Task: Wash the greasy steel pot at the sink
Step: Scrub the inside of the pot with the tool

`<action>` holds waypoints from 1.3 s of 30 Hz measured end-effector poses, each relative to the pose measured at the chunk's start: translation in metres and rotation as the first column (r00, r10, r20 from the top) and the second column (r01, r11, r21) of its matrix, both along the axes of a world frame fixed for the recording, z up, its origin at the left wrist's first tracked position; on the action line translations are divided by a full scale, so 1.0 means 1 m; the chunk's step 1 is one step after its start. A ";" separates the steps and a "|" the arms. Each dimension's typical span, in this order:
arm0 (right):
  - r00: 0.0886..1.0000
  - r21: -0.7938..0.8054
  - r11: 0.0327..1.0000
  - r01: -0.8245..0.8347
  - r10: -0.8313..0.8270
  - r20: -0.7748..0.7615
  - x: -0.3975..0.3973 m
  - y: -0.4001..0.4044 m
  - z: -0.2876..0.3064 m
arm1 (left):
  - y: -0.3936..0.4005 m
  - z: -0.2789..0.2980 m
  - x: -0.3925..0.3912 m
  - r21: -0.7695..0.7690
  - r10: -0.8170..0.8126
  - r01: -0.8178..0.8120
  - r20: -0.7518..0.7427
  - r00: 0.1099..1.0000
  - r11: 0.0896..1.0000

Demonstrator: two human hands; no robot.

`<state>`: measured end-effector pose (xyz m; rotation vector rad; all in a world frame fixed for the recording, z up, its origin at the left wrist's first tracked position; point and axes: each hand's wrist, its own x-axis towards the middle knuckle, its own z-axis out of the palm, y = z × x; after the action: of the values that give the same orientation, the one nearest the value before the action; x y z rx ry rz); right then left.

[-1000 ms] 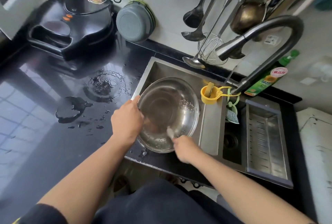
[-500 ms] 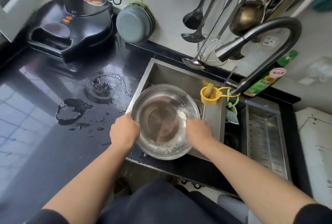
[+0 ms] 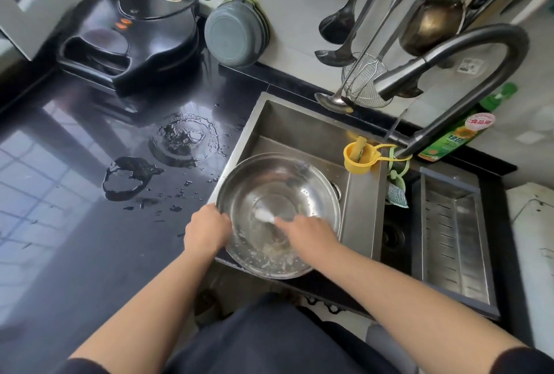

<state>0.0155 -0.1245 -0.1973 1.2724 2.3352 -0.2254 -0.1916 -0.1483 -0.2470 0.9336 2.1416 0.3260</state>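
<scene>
1. Both hands work at a steel pot (image 3: 302, 190) tilted over the near left corner of the sink (image 3: 302, 133), its open side facing the person.
2. Left hand (image 3: 207, 231) curls its fingers over the pot's left rim, gripping it.
3. Right hand (image 3: 308, 237) reaches inside the pot with fingers closed round a small white scrubbing pad (image 3: 264, 215), which touches the pot's inner bottom.
4. Specks of white suds cling to the pot's lower inner wall.
5. A curved dark faucet (image 3: 467, 52) arches over the sink from the right; a thin stream of water falls from its steel head.
6. A yellow holder (image 3: 358, 157) hangs from the faucet base at the sink's right edge, and a green detergent bottle (image 3: 455, 133) stands behind the faucet.
7. Right of the basin lies a steel drain tray (image 3: 455, 232).
8. Left of the sink, the black countertop (image 3: 75, 223) carries puddles of water (image 3: 183, 141); a black electric griddle (image 3: 132, 31) sits at the back.
9. Ladles and a wire skimmer (image 3: 364, 81) hang on the wall above the sink, beside a grey bowl (image 3: 235, 33) on a hook.
</scene>
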 end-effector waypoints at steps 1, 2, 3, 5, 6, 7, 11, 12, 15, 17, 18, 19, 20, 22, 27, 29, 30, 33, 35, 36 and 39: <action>0.998 0.060 0.996 0.060 -0.061 0.010 0.005 0.008 -0.001 | -0.001 0.002 -0.001 -0.009 -0.002 0.002 -0.003 1.000 1.000; 0.992 0.093 0.989 0.114 -0.119 0.047 0.011 0.013 0.000 | -0.002 0.004 0.000 -0.013 -0.001 0.001 -0.005 1.000 1.000; 0.982 0.094 0.984 0.154 -0.162 0.092 0.017 0.013 0.001 | -0.003 0.006 0.001 -0.015 0.005 -0.005 -0.004 1.000 1.000; 0.978 -0.005 0.987 0.158 -0.156 0.138 0.028 0.003 0.001 | 0.000 0.012 0.004 -0.018 0.021 -0.021 0.000 1.000 1.000; 0.985 -0.085 0.989 0.120 -0.107 0.136 0.029 -0.003 0.004 | 0.002 0.015 0.005 -0.022 0.030 -0.030 0.004 1.000 0.999; 0.991 -0.141 0.988 0.067 -0.049 0.128 0.029 -0.005 0.005 | 0.006 0.016 0.006 -0.028 0.033 -0.033 0.010 0.999 0.999; 0.989 -0.130 0.980 -0.148 0.146 -0.021 -0.010 0.010 -0.009 | 0.009 0.017 0.004 -0.051 0.019 -0.019 0.005 1.000 0.999; 0.988 -0.102 0.984 -0.147 0.141 -0.065 -0.019 0.017 -0.017 | 0.008 0.016 0.004 -0.055 0.025 -0.024 0.006 1.000 0.998; 0.995 -0.030 0.998 0.052 -0.055 -0.087 -0.021 0.044 -0.032 | 0.011 0.014 0.005 -0.061 0.031 -0.032 -0.006 0.999 0.998; 0.985 -0.008 0.985 0.173 -0.173 0.014 -0.005 0.050 -0.031 | 0.015 0.013 0.005 -0.061 0.024 -0.025 -0.002 1.000 0.998; 0.973 -0.040 0.973 0.226 -0.223 0.060 0.005 0.048 -0.027 | 0.017 0.013 0.005 -0.063 0.015 -0.015 -0.001 1.000 0.998; 0.960 -0.083 0.959 0.271 -0.262 0.099 0.015 0.043 -0.024 | 0.018 0.012 0.005 -0.062 0.006 -0.006 -0.001 1.000 0.998; 0.958 -0.129 0.953 0.274 -0.258 0.128 0.022 0.035 -0.020 | 0.019 0.010 0.005 -0.055 0.003 -0.003 0.001 1.000 0.998; 0.981 -0.259 0.948 0.186 -0.163 0.109 0.020 0.018 -0.018 | 0.017 0.006 0.005 -0.041 0.001 -0.001 0.003 1.000 0.999; 0.996 -0.136 0.988 0.079 -0.083 -0.024 -0.007 0.029 -0.027 | 0.008 -0.002 0.005 -0.022 0.031 -0.031 0.012 0.999 0.999; 0.986 -0.017 0.987 0.162 -0.162 0.025 0.002 0.039 -0.028 | 0.008 -0.001 0.007 -0.012 0.045 -0.045 0.010 0.999 0.999; 0.980 -0.027 0.981 0.194 -0.193 0.038 0.005 0.036 -0.027 | 0.009 -0.001 0.007 -0.012 0.045 -0.045 0.013 0.999 0.999; 0.995 -0.158 0.984 0.083 -0.092 -0.047 0.000 0.000 -0.022 | 0.010 -0.002 0.007 -0.006 0.049 -0.049 0.020 0.999 0.999; 0.993 -0.075 0.993 0.095 -0.100 -0.066 0.005 0.014 -0.026 | 0.007 -0.005 0.008 -0.007 0.048 -0.048 0.006 0.999 0.999; 0.987 -0.008 0.988 0.157 -0.157 -0.035 0.010 0.027 -0.030 | 0.005 -0.005 0.009 -0.010 0.052 -0.052 0.004 0.999 0.999; 0.970 0.011 0.972 0.234 -0.233 -0.061 -0.002 0.024 -0.031 | 0.004 -0.005 0.010 -0.002 0.060 -0.060 0.005 0.998 0.998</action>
<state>0.0136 -0.1006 -0.2286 1.5711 2.2368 -0.3222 -0.1818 -0.1445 -0.2520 0.8677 2.1682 0.3561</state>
